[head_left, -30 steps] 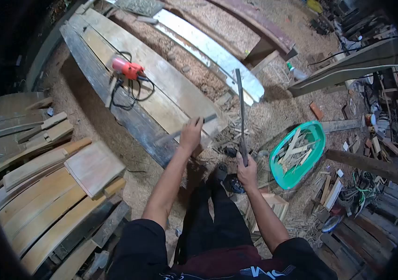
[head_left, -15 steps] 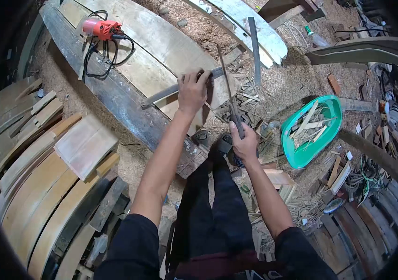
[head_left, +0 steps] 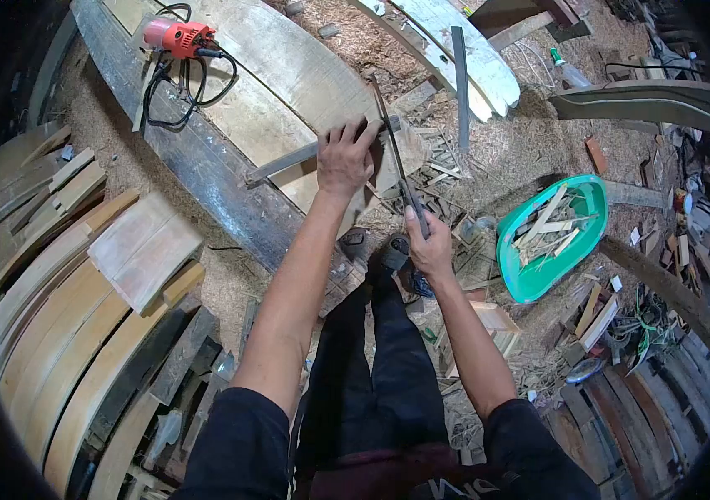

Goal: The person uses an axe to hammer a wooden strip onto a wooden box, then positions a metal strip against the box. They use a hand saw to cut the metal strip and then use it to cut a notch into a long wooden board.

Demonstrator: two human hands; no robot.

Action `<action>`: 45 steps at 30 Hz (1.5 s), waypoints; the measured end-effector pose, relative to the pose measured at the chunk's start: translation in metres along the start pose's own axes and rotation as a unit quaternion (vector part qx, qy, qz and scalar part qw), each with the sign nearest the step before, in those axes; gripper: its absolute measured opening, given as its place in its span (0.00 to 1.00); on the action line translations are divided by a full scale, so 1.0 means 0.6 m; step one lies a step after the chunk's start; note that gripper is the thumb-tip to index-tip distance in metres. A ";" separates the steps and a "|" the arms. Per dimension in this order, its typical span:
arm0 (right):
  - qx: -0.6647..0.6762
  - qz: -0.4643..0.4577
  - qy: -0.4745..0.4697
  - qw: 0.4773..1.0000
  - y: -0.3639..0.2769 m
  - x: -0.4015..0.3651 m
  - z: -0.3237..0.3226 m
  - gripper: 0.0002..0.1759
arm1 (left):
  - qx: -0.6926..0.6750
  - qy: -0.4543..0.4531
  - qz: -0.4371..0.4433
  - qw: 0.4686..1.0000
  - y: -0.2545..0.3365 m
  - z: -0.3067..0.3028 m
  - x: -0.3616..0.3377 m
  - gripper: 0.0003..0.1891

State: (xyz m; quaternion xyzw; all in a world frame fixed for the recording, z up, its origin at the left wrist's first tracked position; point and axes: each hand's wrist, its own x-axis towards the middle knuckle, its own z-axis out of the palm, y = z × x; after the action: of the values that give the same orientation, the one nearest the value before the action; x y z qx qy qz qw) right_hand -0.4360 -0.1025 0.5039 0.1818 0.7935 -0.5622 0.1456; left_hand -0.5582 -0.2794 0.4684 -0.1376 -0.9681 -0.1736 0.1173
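My left hand (head_left: pixel 345 163) presses down on a narrow grey wooden strip (head_left: pixel 286 158), its fingers bent over it. The strip lies across a pale wide board (head_left: pixel 267 62) and sticks out on both sides of the hand. My right hand (head_left: pixel 430 243) is wrapped around the dark handle of a long, thin-bladed tool (head_left: pixel 394 137). Its blade is seen nearly edge-on and points away from me, close to the strip's right end. Whether it is a saw or a machete cannot be made out.
A red power tool (head_left: pixel 180 37) with a black cord rests on the boards. To the right stands a green basin (head_left: pixel 530 286) of wood scraps. Curved planks (head_left: pixel 80 358) are stacked at left. Another grey strip (head_left: pixel 460 87) leans by a whitish board (head_left: pixel 488 71). Shavings litter the floor.
The bladed tool and my right hand have shifted slightly left and away from me. My left hand stays on the strip. The whole view has moved a little.
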 end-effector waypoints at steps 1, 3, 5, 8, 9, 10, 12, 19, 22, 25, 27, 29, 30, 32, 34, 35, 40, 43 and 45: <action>-0.001 0.011 -0.003 1.000 -0.003 -0.001 -0.001 0.24 | 0.000 0.004 0.002 1.000 0.000 0.000 0.000 0.28; -0.002 0.034 -0.008 0.999 -0.009 -0.008 -0.004 0.24 | -0.010 0.005 -0.002 1.000 0.000 -0.002 0.000 0.27; 0.009 0.040 -0.006 0.999 -0.002 -0.021 -0.009 0.24 | -0.029 0.000 -0.009 1.000 0.002 -0.003 0.003 0.26; 0.003 0.024 -0.007 1.000 -0.016 -0.004 -0.009 0.24 | -0.026 0.004 -0.009 1.000 0.002 -0.002 0.003 0.26; -0.003 0.017 -0.007 1.000 -0.023 0.002 -0.008 0.24 | -0.025 0.002 -0.010 1.000 0.003 -0.002 0.002 0.26; 0.002 0.018 -0.008 1.000 -0.025 0.004 -0.008 0.24 | -0.023 0.001 -0.011 1.000 0.003 -0.002 0.002 0.26; 0.013 0.018 -0.008 1.000 -0.032 0.011 -0.007 0.24 | -0.018 0.004 -0.013 1.000 0.003 -0.002 0.004 0.26; -0.031 -0.012 0.001 0.999 -0.017 0.009 -0.005 0.23 | -0.024 0.022 -0.011 0.999 0.000 0.005 0.005 0.24; -0.008 0.008 -0.011 1.000 -0.028 0.029 -0.002 0.23 | -0.022 0.018 -0.012 1.000 -0.002 0.002 0.006 0.25; -0.027 0.013 -0.010 0.999 -0.005 -0.015 -0.020 0.24 | -0.027 0.022 -0.006 0.999 0.000 0.002 0.001 0.25; -0.040 0.014 -0.013 0.999 -0.006 -0.032 -0.033 0.23 | -0.024 0.026 -0.008 0.999 -0.002 0.006 0.003 0.25; -0.033 0.011 -0.008 0.999 -0.023 -0.002 -0.023 0.22 | -0.019 0.016 -0.009 1.000 -0.001 0.004 0.002 0.26; -0.035 0.004 -0.004 0.999 -0.035 0.019 -0.015 0.22 | -0.032 0.024 -0.008 0.999 -0.001 0.003 0.003 0.26; -0.022 -0.027 -0.011 0.999 -0.022 0.036 -0.011 0.23 | -0.026 0.031 -0.007 0.999 -0.002 0.007 0.001 0.26; -0.022 -0.003 -0.020 1.000 -0.016 0.006 -0.021 0.23 | -0.015 0.032 -0.003 0.999 -0.002 0.006 0.001 0.24; -0.021 0.009 -0.022 1.000 -0.012 -0.019 -0.028 0.23 | -0.023 0.038 -0.008 0.999 0.001 0.006 0.001 0.23; 0.064 0.017 0.054 0.996 0.063 -0.136 -0.065 0.25 | -0.040 0.061 -0.013 0.997 0.001 0.013 0.006 0.20; 0.079 0.043 0.048 0.995 0.071 -0.126 -0.069 0.27 | -0.041 0.041 0.023 0.998 0.004 0.014 0.015 0.20; 0.028 0.036 0.035 0.998 0.041 -0.091 -0.070 0.27 | -0.065 0.031 0.030 0.997 0.009 0.021 0.024 0.19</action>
State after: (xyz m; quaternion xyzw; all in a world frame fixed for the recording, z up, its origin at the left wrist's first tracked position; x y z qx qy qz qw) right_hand -0.3776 -0.0621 0.5209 0.2342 0.7748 -0.5720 0.1330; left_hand -0.5723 -0.2664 0.4623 -0.1689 -0.9460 -0.2370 0.1431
